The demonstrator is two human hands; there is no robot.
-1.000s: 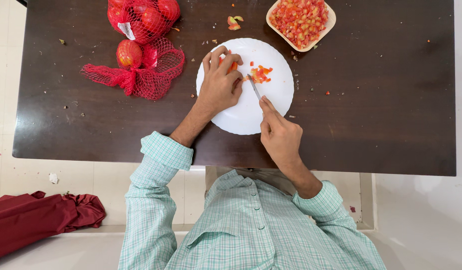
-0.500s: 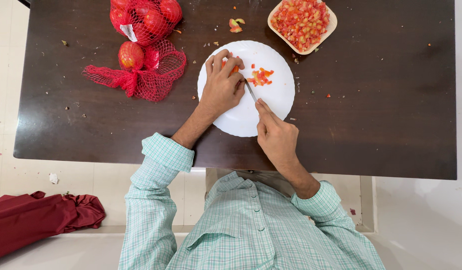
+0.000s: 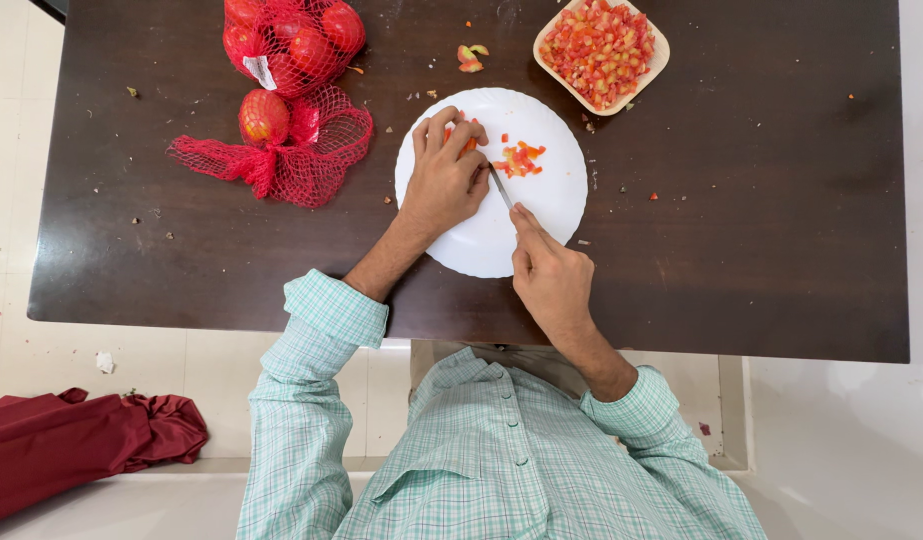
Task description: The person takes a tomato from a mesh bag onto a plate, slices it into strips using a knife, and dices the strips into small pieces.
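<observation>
Chopping is the step in hand: on the round white plate [image 3: 542, 215] near the middle of the dark brown wooden table [image 3: 762, 230], the left hand [image 3: 444, 180] lies curled over a small orange-red piece of tomato [image 3: 469, 143], fingertips pinning it down so that only a sliver shows at the hand's one o'clock. The right hand [image 3: 552, 275], at about five o'clock from the left, is closed round the handle of a slim steel-bladed knife [image 3: 500, 186], forefinger stretched along its back; the blade points toward eleven o'clock and its tip sits just beside the left fingers. A little heap of diced red and orange tomato bits [image 3: 520, 157] rests on the plate at three o'clock of the held piece, close to it. At the plate's one o'clock stands a square beige dish [image 3: 658, 62] heaped with more diced tomato, and at its ten o'clock a red mesh net bag of whole tomatoes [image 3: 287, 60] lies slumped open. By my judgement the work is partway through this piece, and the next cut calls for short strokes with the left fingertips tucked back from the edge, since blade and fingers are very near.
</observation>
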